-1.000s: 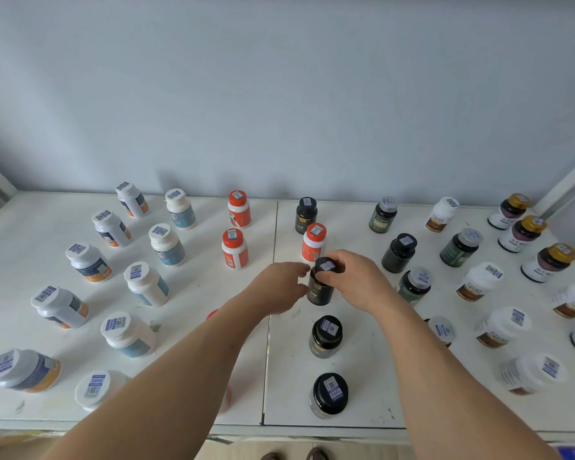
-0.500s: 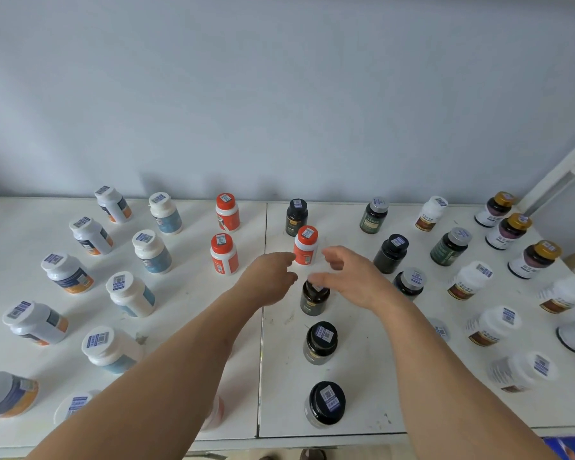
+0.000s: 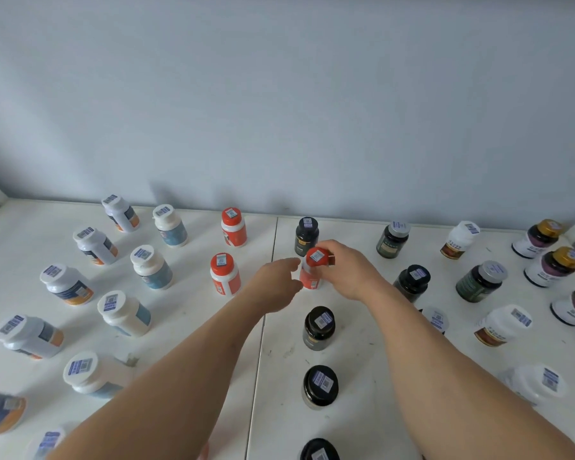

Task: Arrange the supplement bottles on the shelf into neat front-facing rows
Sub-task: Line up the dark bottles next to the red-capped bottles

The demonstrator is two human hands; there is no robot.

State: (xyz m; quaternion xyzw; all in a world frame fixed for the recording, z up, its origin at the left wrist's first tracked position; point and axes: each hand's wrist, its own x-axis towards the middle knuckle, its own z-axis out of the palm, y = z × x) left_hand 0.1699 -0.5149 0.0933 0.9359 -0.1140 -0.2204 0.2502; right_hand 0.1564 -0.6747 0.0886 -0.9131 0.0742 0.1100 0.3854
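Note:
An orange bottle with a red cap [image 3: 310,279] stands in the middle of the white shelf [image 3: 186,310], just in front of a black bottle [image 3: 307,234] at the back. My right hand [image 3: 351,272] grips this orange bottle by its cap from the right. On its left side, my left hand [image 3: 276,287] is cupped with the fingers loosely apart; I cannot tell whether it touches the bottle. Nearer to me, a column of three black bottles [image 3: 318,327] runs to the front edge. Left of the hands stand two more orange bottles [image 3: 224,274].
Several white bottles [image 3: 151,267] with blue or orange labels stand in two slanted rows on the left. On the right are dark green silver-capped bottles [image 3: 480,281], white bottles [image 3: 458,240] and gold-capped ones [image 3: 538,238]. A grey wall rises behind the shelf.
Both hands let go of the black bottle, which stays in its column, and moved back to the orange bottle. My right hand closed on its cap.

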